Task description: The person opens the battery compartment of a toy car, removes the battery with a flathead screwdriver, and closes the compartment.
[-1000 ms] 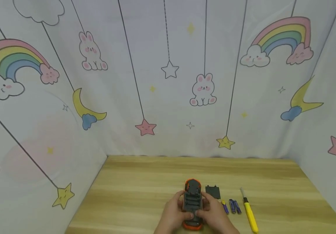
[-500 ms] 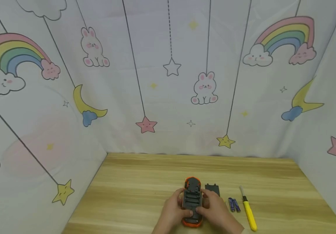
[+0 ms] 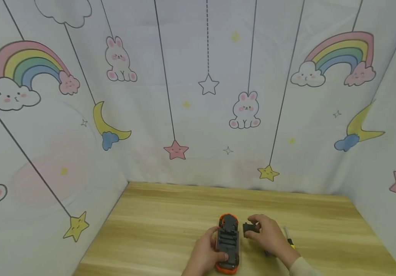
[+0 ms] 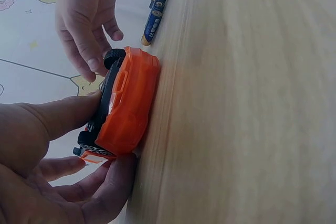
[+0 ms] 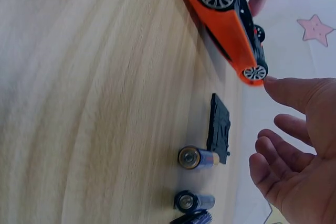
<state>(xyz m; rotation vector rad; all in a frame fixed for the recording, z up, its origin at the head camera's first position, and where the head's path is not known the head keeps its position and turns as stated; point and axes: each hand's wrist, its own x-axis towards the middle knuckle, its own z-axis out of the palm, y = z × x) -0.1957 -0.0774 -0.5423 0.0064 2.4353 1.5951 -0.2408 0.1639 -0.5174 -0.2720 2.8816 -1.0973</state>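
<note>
An orange toy car [image 3: 228, 245] lies upside down, its black underside and open battery compartment facing up in the head view. My left hand [image 3: 205, 251] grips its left side, with the thumb on the underside and the fingers along the body [image 4: 131, 103]. To the right of the car, my right hand [image 3: 267, 232] is over a black battery cover [image 3: 248, 229], thumb and fingers apart on either side of it. In the right wrist view that cover [image 5: 219, 128] lies on the table, and the spread fingers of the right hand [image 5: 299, 156] are just off it.
Several batteries [image 5: 195, 157] lie near the cover, mostly hidden behind the right forearm in the head view. A screwdriver [image 3: 289, 239] with a yellow handle lies further right, partly covered by the arm. Printed curtains [image 3: 198, 165] stand around the wooden table [image 3: 156, 222].
The right hand has let go of the toy car and moved right, over the battery cover. The left hand still holds the car in place. The head view has shifted slightly.
</note>
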